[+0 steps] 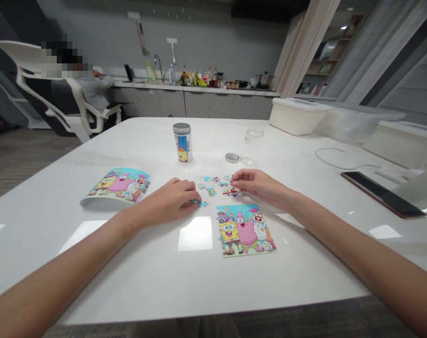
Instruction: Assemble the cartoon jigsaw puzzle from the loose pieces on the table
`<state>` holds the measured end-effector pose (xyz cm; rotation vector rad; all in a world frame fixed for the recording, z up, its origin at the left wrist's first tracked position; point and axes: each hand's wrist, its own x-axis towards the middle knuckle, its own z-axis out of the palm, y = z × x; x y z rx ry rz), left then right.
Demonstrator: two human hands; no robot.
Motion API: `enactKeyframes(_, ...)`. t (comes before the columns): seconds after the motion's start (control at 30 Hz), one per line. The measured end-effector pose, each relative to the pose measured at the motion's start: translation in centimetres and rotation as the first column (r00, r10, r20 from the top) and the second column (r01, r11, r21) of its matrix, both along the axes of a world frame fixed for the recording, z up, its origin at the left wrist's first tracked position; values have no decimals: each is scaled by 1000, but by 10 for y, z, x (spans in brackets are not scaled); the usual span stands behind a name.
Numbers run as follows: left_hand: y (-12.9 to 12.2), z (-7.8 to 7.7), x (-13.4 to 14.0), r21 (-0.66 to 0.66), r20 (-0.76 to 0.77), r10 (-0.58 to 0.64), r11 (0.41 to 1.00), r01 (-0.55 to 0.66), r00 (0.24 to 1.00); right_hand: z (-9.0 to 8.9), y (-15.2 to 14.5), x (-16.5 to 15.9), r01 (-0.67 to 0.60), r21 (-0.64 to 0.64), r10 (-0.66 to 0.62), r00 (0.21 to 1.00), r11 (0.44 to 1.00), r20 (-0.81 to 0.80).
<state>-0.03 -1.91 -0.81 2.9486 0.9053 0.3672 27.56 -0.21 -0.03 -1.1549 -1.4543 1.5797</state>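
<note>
Loose jigsaw puzzle pieces, mostly blue and red, lie scattered on the white table between my two hands. My left hand rests at their left side, its curled fingers closed on a blue puzzle piece. At the right side of the scatter, my right hand has its thumb and fingertips pinched on a small puzzle piece, mostly hidden by the fingers. Nearer to me lies an assembled cartoon puzzle, flat, with yellow, pink and white figures. A curved picture sheet with the same cartoon stands left of my left hand.
Behind the pieces stand a lidded jar with a cartoon label, a loose metal lid and a clear jar. Storage boxes, a cable and a dark phone-like device lie right. A person sits in a chair beyond.
</note>
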Motion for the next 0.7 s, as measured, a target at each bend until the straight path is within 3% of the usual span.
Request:
enactKeyframes(0.3,0,1,1,33,-22,16,999,-16,1000,-4,3,2,8,-20,-8,1000,1000,12)
enactKeyframes(0.5,2,-2,-3,38,-29,7,999,-6,1000,-6,4,2,-46,-87,40,997,995,-68)
enactKeyframes(0.7,1,-2,-1,35,-54,-21,999,23,998,-6,5,5,-9,-81,0,995,997,-99)
